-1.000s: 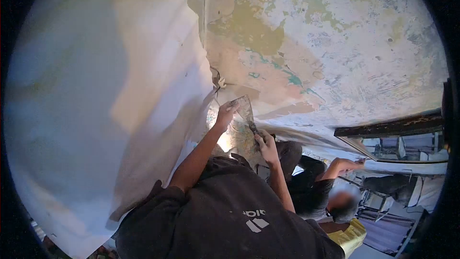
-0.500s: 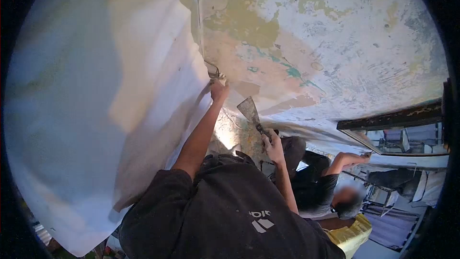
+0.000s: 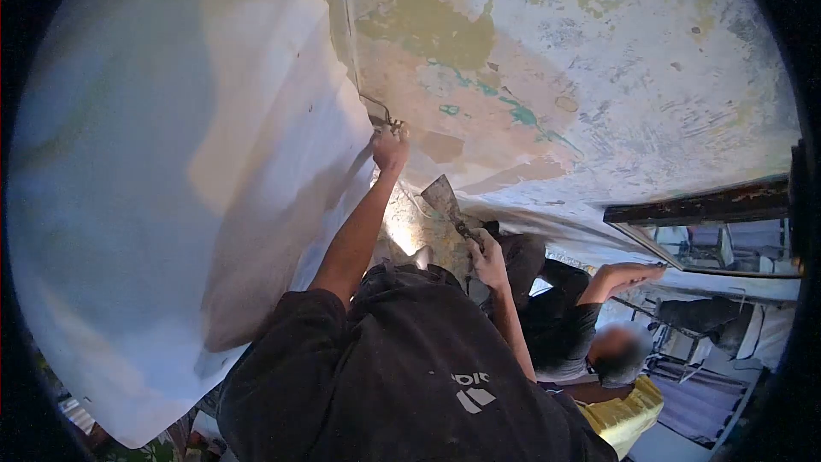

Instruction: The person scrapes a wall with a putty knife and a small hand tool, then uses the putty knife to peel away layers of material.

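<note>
My right hand is closed round the handle of a putty knife. Its broad, stained blade points up and left, apart from the wall. My left hand reaches up to the corner where the patchy wall meets a large white surface. The left fingers are curled round something small and pale that I cannot make out. Just above them a thin dark wire bends out near the corner.
At the right a co-worker in dark clothes raises an arm to a dark-framed opening or mirror. Yellow material lies below that person. Bright light falls on the stained floor beneath my hands.
The view has shifted slightly. My left hand has turned a little at the corner, while the putty knife stays in my right hand in nearly the same place.
</note>
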`<state>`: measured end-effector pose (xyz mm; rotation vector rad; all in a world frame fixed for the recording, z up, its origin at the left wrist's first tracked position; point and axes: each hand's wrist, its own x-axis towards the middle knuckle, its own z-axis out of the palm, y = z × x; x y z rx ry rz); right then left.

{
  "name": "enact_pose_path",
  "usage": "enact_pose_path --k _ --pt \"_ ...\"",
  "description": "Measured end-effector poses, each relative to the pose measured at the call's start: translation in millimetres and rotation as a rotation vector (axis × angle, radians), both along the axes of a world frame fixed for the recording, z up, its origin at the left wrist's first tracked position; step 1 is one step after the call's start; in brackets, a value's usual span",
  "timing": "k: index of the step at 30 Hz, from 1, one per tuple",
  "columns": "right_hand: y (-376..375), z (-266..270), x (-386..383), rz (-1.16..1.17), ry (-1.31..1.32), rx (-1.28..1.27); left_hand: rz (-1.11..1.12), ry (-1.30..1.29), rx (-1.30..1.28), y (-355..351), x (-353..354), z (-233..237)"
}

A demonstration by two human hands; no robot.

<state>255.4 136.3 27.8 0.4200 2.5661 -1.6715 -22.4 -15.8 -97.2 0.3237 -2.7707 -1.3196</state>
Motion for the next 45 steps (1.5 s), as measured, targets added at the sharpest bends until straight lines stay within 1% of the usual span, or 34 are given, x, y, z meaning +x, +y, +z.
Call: enact_pose_path --k 1,3,7,9,11,13,15,17,19,21,22,24,25,26,27,28,29,30,31,32,34,35,37,38,40,41,42,43,45 --pt "-0.1 1.2 -0.6 0.005 -0.001 -0.004 0.005 -0.001 -0.004 -1.1 -1.6 0.8" --pt "0.5 2.6 -0.2 0.034 0.019 -0.010 -0.067 0.025 -0.175 -2.1 -2.1 4.0" --pt "3.0 0.4 3.6 0.006 -0.023 -0.054 -0.033 0.112 -0.141 -2.6 4.9 19.2" --pt "7.2 -5.4 5.5 0.045 -0.010 0.037 -0.040 0.091 -0.198 -4.2 8.3 29.0" --pt "12.8 -28.0 10.6 0.034 -0.009 -0.010 -0.067 0.113 -0.221 -7.1 6.0 21.2" --pt "11.6 -21.0 6.8 0.019 -0.003 -0.050 -0.097 0.140 -0.237 -6.9 2.6 21.9" --pt "9.3 -10.0 6.7 0.016 0.037 0.022 -0.103 0.113 -0.258 -6.1 1.9 19.6" --pt "13.3 -15.8 7.4 0.029 0.033 0.025 -0.103 0.110 -0.283 -6.0 -0.2 12.6" --pt "15.0 -10.2 7.6 0.044 0.027 0.024 -0.101 0.106 -0.311 -2.0 -0.3 4.9" --pt "16.0 -3.3 5.7 0.042 -0.111 -0.047 -0.094 0.111 -0.289 -7.0 1.0 2.3" --pt "14.3 -2.9 3.7 0.045 -0.089 -0.032 -0.074 0.108 -0.305 -15.4 1.9 3.3" --pt "12.0 7.2 3.0 0.012 -0.190 -0.081 -0.105 0.156 -0.443 -12.4 0.9 6.9" --pt "17.4 -0.2 5.1 0.027 -0.156 -0.050 -0.083 0.185 -0.341 -9.4 2.9 5.5" --pt "23.9 -18.0 8.1 0.042 -0.123 -0.018 -0.102 0.090 -0.274 -6.6 -1.2 5.2" --pt "27.4 -25.5 5.4 0.122 0.032 0.072 -0.072 0.088 -0.258 -1.8 1.5 14.2" --pt "32.1 -30.7 7.4 0.123 0.033 0.072 -0.034 0.082 -0.252 -2.6 5.3 22.4" --pt "35.1 -36.3 9.7 0.093 -0.019 0.046 -0.027 0.082 -0.258 -3.0 4.0 20.7" --pt "31.3 -26.9 8.5 0.064 -0.072 0.017 0.017 0.114 -0.253 -1.2 1.4 13.1" --pt "24.0 -5.0 3.4 0.058 -0.125 0.000 0.056 0.147 -0.248 -1.2 0.3 9.5" --pt "24.0 -9.2 4.6 0.058 -0.127 -0.004 0.055 0.145 -0.251 -2.3 -0.3 5.9" --pt "27.7 -14.9 5.0 0.081 -0.071 0.024 0.096 0.374 -0.066 0.0 -0.7 3.8" --pt "29.5 -16.9 6.6 0.080 -0.069 0.025 0.096 0.376 -0.065 0.9 -1.5 3.0" --pt "27.9 -14.7 7.3 0.043 -0.143 -0.023 0.079 0.134 0.133 0.2 -6.9 -9.7" --pt "28.3 -15.1 6.9 0.042 -0.142 -0.024 0.078 0.135 0.132 0.1 -11.6 -17.7" --pt "28.5 -15.7 9.2 0.100 -0.048 0.034 0.162 0.115 0.049 0.3 -14.8 -20.3" --pt "28.7 -15.5 9.9 0.100 -0.049 0.033 0.162 0.115 0.049 0.7 -13.3 -22.1" --pt "28.5 -13.2 9.6 0.103 -0.077 0.047 0.178 0.137 0.045 0.4 -3.8 6.6" --pt "28.6 -11.8 10.0 0.106 -0.107 0.061 0.192 0.158 0.041 0.5 1.7 20.7" --pt "30.6 -21.2 11.6 0.101 -0.114 0.057 0.162 0.164 0.050 -3.5 -8.4 3.4"
